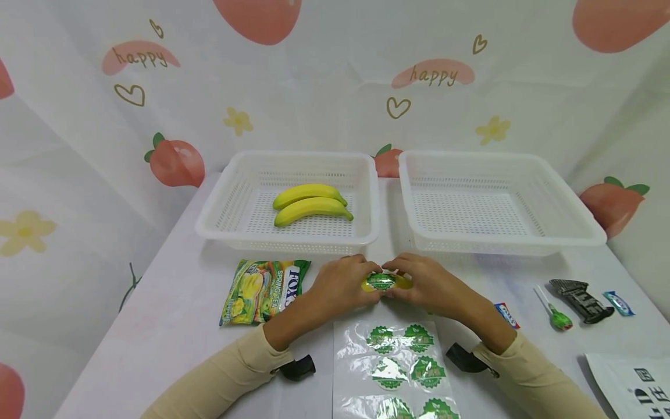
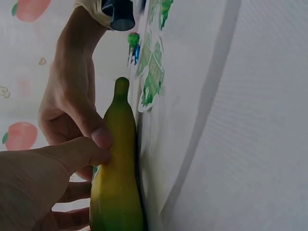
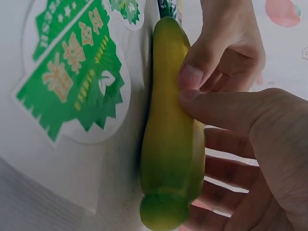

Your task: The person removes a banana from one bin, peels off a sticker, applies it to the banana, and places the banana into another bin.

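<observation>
A yellow banana with green ends [image 1: 403,282] lies crosswise on the table, between both hands. On its upper side sits a green and white oval sticker [image 1: 381,281]. My left hand [image 1: 348,283] holds the banana from the left, thumb on the near side and fingers behind. From the right, my right hand [image 1: 426,283] grips it the same way. Both thumb tips meet on the side of the banana [image 3: 168,134] in the right wrist view. Just in front of the hands lies a clear sheet [image 1: 361,372] with several green round stickers [image 1: 389,372].
Behind the hands stand a left white basket [image 1: 209,224] with two bananas [image 1: 314,212] and a right white basket [image 1: 570,235]. A green candy bag [image 1: 256,294] lies left. To the right are a lollipop [image 1: 560,320], a black wrapper [image 1: 583,299], small blue packets [image 1: 619,303] and a white printed packet [image 1: 623,378].
</observation>
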Demonstrator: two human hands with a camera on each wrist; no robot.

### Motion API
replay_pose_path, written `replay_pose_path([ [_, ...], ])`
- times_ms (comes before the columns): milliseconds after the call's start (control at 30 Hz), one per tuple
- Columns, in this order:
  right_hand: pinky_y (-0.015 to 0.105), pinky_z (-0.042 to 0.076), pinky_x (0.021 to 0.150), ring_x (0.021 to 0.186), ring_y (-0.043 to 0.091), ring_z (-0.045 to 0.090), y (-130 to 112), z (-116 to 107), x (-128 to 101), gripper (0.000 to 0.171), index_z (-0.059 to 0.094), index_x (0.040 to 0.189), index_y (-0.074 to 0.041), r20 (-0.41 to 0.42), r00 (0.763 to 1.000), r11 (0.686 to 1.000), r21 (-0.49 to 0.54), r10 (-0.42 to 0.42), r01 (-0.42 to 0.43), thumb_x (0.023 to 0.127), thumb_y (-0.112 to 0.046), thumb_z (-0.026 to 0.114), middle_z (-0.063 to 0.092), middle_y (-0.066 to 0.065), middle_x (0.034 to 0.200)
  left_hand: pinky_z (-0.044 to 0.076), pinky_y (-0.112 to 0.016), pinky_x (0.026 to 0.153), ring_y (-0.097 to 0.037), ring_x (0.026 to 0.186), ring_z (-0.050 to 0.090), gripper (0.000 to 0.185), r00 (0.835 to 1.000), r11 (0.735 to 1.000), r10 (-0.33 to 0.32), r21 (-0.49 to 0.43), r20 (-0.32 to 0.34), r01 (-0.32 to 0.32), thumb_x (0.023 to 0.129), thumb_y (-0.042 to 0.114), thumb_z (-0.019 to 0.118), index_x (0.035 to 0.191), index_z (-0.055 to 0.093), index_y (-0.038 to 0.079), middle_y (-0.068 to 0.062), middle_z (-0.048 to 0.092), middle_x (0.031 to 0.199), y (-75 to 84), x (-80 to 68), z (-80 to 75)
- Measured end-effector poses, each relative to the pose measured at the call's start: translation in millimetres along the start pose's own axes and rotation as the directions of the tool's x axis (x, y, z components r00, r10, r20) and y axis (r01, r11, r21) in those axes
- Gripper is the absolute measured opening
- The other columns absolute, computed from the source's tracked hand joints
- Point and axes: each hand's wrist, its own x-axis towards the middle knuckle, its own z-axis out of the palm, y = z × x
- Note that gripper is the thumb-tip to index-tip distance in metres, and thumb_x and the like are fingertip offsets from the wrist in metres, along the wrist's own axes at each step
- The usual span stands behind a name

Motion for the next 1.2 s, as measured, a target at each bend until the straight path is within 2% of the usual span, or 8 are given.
replay_pose_path([
  [167, 0.031, 0.054, 0.08, 0.09, 0.009, 0.06, -0.4, 0.2, -0.8, 0.027, 0.077, 0.11, -0.009, -0.015, 1.0, 1.0, 0.001, -0.017, 0.017, 0.09, -0.024, 0.087, 0.07, -0.005, 0.103, 0.05, -0.026, 0.065, -0.011, 0.082, 0.064, 0.039, 0.999, 0.999, 0.03, 0.034, -0.034, -0.029, 0.092, 0.043, 0.082, 0.121, 0.078, 0.017, 0.003, 0.074, 0.102, 1.3, -0.5, 0.3],
  [367, 0.029, 0.051, 0.077, 0.09, 0.01, 0.062, 3.7, -3.9, -0.8, 0.025, 0.077, 0.105, -0.009, -0.001, 0.999, 0.999, 0.027, -0.036, 0.036, 0.089, -0.023, 0.088, 0.071, -0.004, 0.1, 0.047, -0.026, 0.063, -0.008, 0.076, 0.06, 0.03, 0.999, 0.998, 0.014, -0.056, -0.036, -0.016, 0.091, 0.038, 0.084, 0.111, 0.079, 0.015, 0.007, 0.073, 0.091, 1.2, -0.7, -1.9],
  [500, 0.031, 0.054, 0.081, 0.094, 0.011, 0.064, 5.7, -8.8, -2.4, 0.025, 0.078, 0.108, -0.006, 0.046, 0.999, 0.999, 0.045, 0.001, -0.003, 0.09, -0.021, 0.086, 0.072, -0.003, 0.103, 0.045, -0.026, 0.061, -0.007, 0.071, 0.056, 0.025, 1.0, 0.996, -0.013, -0.084, -0.023, 0.011, 0.091, 0.035, 0.084, 0.104, 0.079, 0.014, 0.007, 0.07, 0.084, 1.8, -1.3, -3.5],
  [667, 0.035, 0.057, 0.084, 0.094, 0.011, 0.066, 6.4, -10.4, -4.7, 0.025, 0.078, 0.107, -0.006, 0.052, 0.998, 0.999, 0.042, 0.017, -0.019, 0.089, -0.021, 0.087, 0.071, -0.004, 0.101, 0.042, -0.026, 0.055, -0.01, 0.066, 0.053, 0.026, 0.999, 1.0, 0.011, 0.006, -0.035, -0.011, 0.093, 0.038, 0.083, 0.094, 0.076, 0.014, 0.006, 0.064, 0.076, 5.9, -3.8, -5.6],
  [800, 0.037, 0.058, 0.086, 0.095, 0.012, 0.067, 6.1, -11.3, -5.4, 0.024, 0.078, 0.106, -0.007, 0.055, 0.998, 0.998, 0.056, 0.006, -0.009, 0.089, -0.021, 0.088, 0.072, -0.005, 0.101, 0.053, -0.026, 0.063, -0.013, 0.081, 0.068, 0.034, 0.994, 0.996, 0.073, 0.063, -0.076, -0.068, 0.097, 0.043, 0.078, 0.11, 0.078, 0.012, 0.001, 0.075, 0.094, 15.5, -7.3, -14.3],
  [900, 0.036, 0.058, 0.086, 0.097, 0.012, 0.067, 6.2, -12.0, -6.1, 0.024, 0.077, 0.107, -0.01, 0.069, 0.997, 0.996, 0.088, 0.02, -0.026, 0.089, -0.022, 0.088, 0.072, -0.007, 0.103, 0.059, -0.028, 0.079, -0.016, 0.102, 0.072, 0.039, 0.985, 0.989, 0.111, -0.083, -0.134, -0.123, 0.1, 0.038, 0.076, 0.128, 0.075, 0.011, -0.002, 0.077, 0.116, 26.9, -3.7, -25.3],
  [1033, 0.031, 0.054, 0.079, 0.091, 0.011, 0.064, 6.9, -12.1, -5.8, 0.021, 0.073, 0.104, -0.014, 0.085, 0.996, 0.992, 0.117, 0.025, -0.035, 0.09, -0.023, 0.087, 0.068, -0.01, 0.098, 0.056, -0.026, 0.088, -0.017, 0.11, 0.069, 0.035, 0.964, 0.922, 0.148, -0.321, -0.22, -0.215, 0.102, 0.026, 0.075, 0.132, 0.072, 0.009, -0.004, 0.073, 0.127, 40.5, 12.8, -36.8],
  [1200, 0.027, 0.041, 0.068, 0.075, 0.013, 0.048, 7.6, -11.6, -3.6, 0.028, 0.063, 0.095, -0.013, 0.116, 0.99, 0.978, 0.188, 0.074, -0.095, 0.089, -0.023, 0.088, 0.051, -0.005, 0.08, 0.049, -0.027, 0.107, -0.014, 0.131, 0.06, 0.037, 0.971, 0.891, 0.097, -0.417, -0.217, -0.182, 0.104, 0.027, 0.07, 0.138, 0.068, 0.012, -0.002, 0.064, 0.142, 44.9, 40.2, -36.6],
])
